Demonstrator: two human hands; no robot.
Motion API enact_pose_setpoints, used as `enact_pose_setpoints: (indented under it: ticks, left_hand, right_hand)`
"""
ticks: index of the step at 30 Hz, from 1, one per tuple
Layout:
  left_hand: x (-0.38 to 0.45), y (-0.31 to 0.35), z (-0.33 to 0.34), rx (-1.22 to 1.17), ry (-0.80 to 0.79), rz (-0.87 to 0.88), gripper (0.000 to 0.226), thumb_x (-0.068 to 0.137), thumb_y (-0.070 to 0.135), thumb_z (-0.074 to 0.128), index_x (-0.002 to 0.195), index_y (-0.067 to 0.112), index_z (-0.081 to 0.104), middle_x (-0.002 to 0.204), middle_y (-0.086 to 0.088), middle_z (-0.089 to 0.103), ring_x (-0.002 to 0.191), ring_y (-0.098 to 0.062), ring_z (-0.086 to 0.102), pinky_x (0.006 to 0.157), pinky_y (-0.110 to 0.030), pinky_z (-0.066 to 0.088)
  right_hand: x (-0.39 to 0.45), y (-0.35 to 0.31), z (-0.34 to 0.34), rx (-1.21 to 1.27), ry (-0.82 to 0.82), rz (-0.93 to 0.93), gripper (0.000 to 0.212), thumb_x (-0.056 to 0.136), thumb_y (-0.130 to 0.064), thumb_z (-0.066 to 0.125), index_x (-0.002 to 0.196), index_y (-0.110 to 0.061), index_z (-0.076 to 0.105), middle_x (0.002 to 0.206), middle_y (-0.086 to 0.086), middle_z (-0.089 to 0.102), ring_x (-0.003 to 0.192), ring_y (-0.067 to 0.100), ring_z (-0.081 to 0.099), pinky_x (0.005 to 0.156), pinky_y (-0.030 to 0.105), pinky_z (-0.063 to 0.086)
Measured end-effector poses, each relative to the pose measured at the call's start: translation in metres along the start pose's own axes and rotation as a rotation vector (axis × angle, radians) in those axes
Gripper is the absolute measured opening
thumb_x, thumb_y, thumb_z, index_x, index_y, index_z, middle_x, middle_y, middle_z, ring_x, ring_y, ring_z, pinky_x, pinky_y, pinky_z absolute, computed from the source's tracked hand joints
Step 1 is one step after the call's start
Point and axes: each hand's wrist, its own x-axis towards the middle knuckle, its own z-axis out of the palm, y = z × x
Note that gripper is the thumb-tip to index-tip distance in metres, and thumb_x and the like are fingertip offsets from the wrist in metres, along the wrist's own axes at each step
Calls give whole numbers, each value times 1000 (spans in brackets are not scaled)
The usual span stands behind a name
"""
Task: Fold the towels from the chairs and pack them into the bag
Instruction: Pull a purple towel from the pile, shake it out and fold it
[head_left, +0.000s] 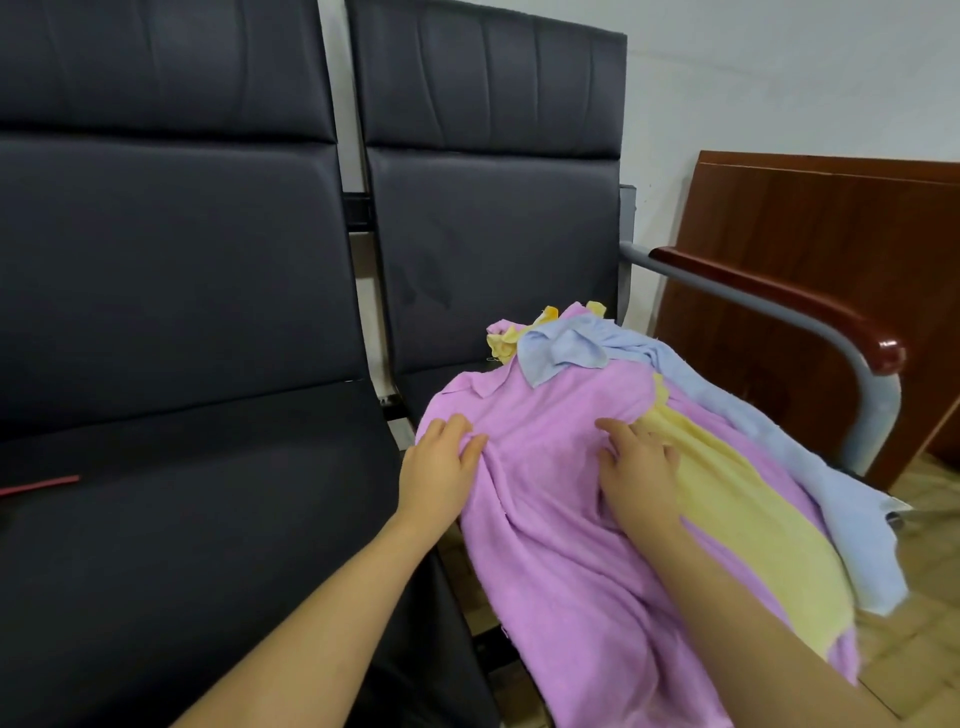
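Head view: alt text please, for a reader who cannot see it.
Both hands, the left hand and right hand, rest on a purple towel heaped with a yellow towel and a blue towel on the right-hand dark chair.

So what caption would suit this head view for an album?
Both hands, left and right, rest on a purple towel atop yellow and blue towels on a dark chair.
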Motion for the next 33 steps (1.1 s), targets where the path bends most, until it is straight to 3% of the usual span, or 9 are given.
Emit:
enact_pose_setpoints:
  ticks: [3, 6, 12, 15, 24, 30, 33]
  left_hand:
    - [1, -3, -13, -29, 29, 3, 20, 95, 28, 54, 90, 9, 56, 84, 1, 56, 78, -24, 57, 77, -42, 46]
    - [1, -5, -36, -127, 57, -54, 19, 94, 28, 57, 88, 10, 58, 82, -2, 61, 77, -20, 58, 72, -38, 50]
    - [-10, -6, -97, -230, 154, -104, 12, 94, 24, 57, 83, 22, 59, 82, 5, 63, 77, -10, 58, 69, -28, 48]
    - [-19, -12, -135, -214, 198, -89, 8, 94, 24, 58, 89, 19, 62, 84, 6, 63, 80, -9, 60, 71, -27, 50]
    - [-54, -46, -248, -66, 216, -102, 11, 94, 22, 57, 93, 14, 63, 84, 3, 64, 79, -12, 63, 69, -28, 55]
    - [-71, -69, -286, -69, 299, -156, 7, 93, 20, 58, 91, 15, 63, 83, 7, 63, 76, -6, 60, 53, -12, 45]
    - [-73, -75, -288, -111, 287, -173, 3, 92, 19, 60, 93, 20, 62, 86, 9, 63, 81, -5, 61, 63, -15, 48]
  right_hand:
    - [0, -14, -3, 223, 43, -112, 24, 87, 1, 58, 107, -5, 69, 103, 13, 67, 96, 34, 61, 89, 39, 39]
    - [-2, -45, -12, 404, 20, -142, 19, 89, 0, 59, 105, -2, 70, 104, 12, 67, 99, 25, 59, 85, 20, 36]
    - [-18, -111, -31, 743, 0, -158, 21, 89, 1, 59, 104, -9, 69, 100, -1, 65, 85, -5, 54, 76, 2, 37]
    - [-27, -142, -37, 875, -33, -185, 23, 89, -1, 59, 100, -20, 67, 98, -7, 65, 89, -6, 57, 77, 2, 39]
    - [-63, -234, -41, 975, -224, -247, 31, 91, -4, 57, 117, -19, 63, 104, -10, 63, 96, -1, 59, 77, 6, 47]
    - [-73, -264, -27, 706, -93, -446, 14, 91, -9, 60, 93, -16, 71, 86, -11, 59, 81, -4, 56, 73, 2, 41]
    - [-77, -273, -22, 806, -128, -382, 16, 92, -10, 58, 91, -20, 70, 83, -14, 64, 83, -2, 60, 74, 5, 42]
